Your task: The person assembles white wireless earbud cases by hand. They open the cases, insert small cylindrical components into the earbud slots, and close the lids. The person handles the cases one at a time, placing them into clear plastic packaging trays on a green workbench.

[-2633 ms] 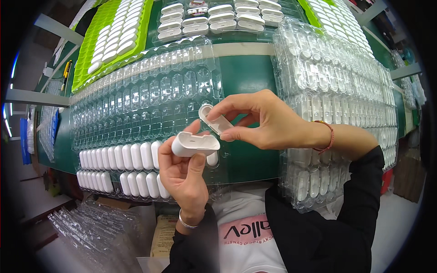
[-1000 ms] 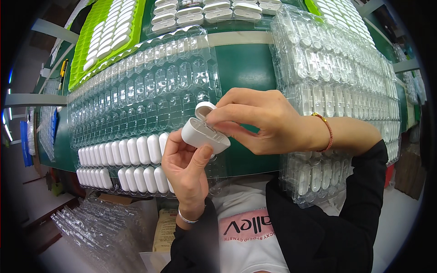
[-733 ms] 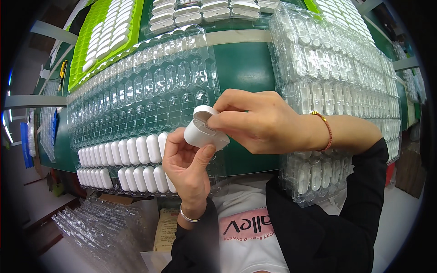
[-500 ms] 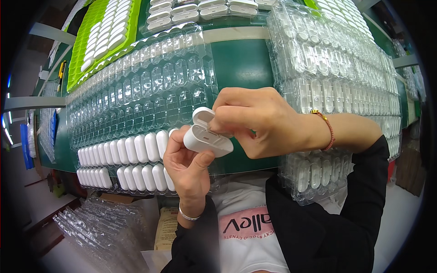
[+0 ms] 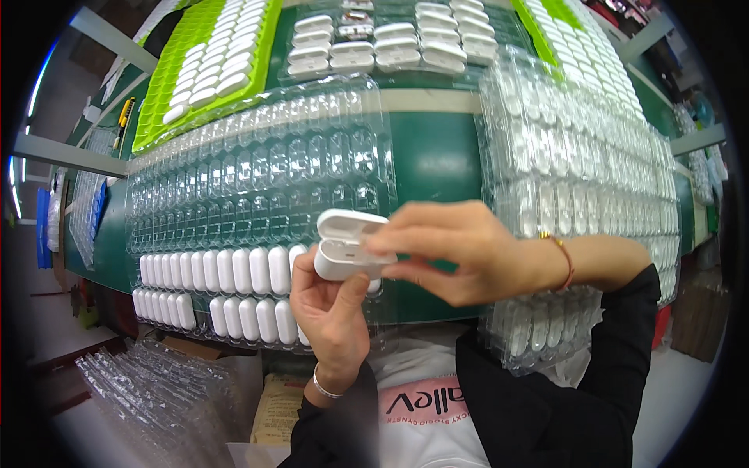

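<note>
A small white earbud charging case (image 5: 334, 267) with its hinged lid up is in front of me, over the near right corner of a clear tray. My left hand (image 5: 331, 316) is closed around its left end and underside, with the thumb along the front. My right hand (image 5: 462, 253) reaches in from the right, its fingers at the right end of the case, where lid and base meet. Those fingertips are slightly blurred and cover that end of the case. Below and left of the case, rows of white cases (image 5: 234, 269) stand in the clear plastic tray (image 5: 257, 175).
Stacked clear trays (image 5: 577, 156) hold white pieces on the right. Green trays (image 5: 160, 101) of white pieces stand at the far left and far right. Opened white cases (image 5: 398, 51) sit at the back of the green table (image 5: 437, 148). Clear plastic sheets (image 5: 148, 390) are piled at lower left.
Both hands and the case sit lower in the picture, as does the whole table. The case is turned more level, and my right-hand fingers have straightened at its right end.
</note>
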### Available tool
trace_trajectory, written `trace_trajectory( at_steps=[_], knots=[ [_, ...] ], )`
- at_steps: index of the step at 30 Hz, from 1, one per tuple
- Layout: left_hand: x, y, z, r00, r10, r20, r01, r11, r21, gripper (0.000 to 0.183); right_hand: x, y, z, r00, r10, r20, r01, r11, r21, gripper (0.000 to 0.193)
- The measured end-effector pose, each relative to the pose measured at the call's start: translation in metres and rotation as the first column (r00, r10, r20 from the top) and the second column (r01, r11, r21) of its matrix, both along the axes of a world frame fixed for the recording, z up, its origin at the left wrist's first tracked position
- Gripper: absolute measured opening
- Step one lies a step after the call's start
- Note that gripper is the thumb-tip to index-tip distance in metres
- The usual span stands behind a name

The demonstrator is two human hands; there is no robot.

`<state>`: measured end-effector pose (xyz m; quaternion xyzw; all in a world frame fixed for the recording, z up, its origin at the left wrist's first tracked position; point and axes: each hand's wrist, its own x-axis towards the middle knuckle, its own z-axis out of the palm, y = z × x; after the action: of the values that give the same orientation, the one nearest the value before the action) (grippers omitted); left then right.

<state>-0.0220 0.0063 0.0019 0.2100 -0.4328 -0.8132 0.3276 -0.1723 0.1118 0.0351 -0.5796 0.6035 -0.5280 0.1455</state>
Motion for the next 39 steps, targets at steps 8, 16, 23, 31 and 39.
trace_trajectory(
  at_steps=[8,16,23,31,39],
  knots=[
    [0.002,-0.009,0.014,0.992,0.104,0.069,-0.088,0.975,-0.204,0.032,-0.071,-0.058,0.017,0.992,-0.128,-0.02,0.13,0.978,0.165,0.014],
    [0.034,-0.033,0.0,0.993,0.084,0.083,-0.044,0.915,-0.401,0.021,-0.267,-0.213,-0.024,0.735,-0.359,-0.576,0.419,0.908,-0.031,0.021],
    [0.034,-0.048,-0.003,0.983,-0.094,0.16,0.157,0.881,-0.447,0.015,-0.298,-0.256,-0.049,0.708,-0.22,-0.671,0.477,0.85,0.224,0.041],
    [0.054,-0.082,0.0,0.925,0.327,0.192,-0.078,0.661,-0.746,0.013,-0.285,-0.223,-0.016,0.713,-0.305,-0.631,0.489,0.861,0.137,0.061],
    [0.159,-0.273,-0.003,0.216,0.974,0.072,0.309,0.002,-0.951,0.014,-0.173,-0.088,0.059,0.82,-0.122,-0.56,0.339,0.891,0.302,0.039]
  ],
)
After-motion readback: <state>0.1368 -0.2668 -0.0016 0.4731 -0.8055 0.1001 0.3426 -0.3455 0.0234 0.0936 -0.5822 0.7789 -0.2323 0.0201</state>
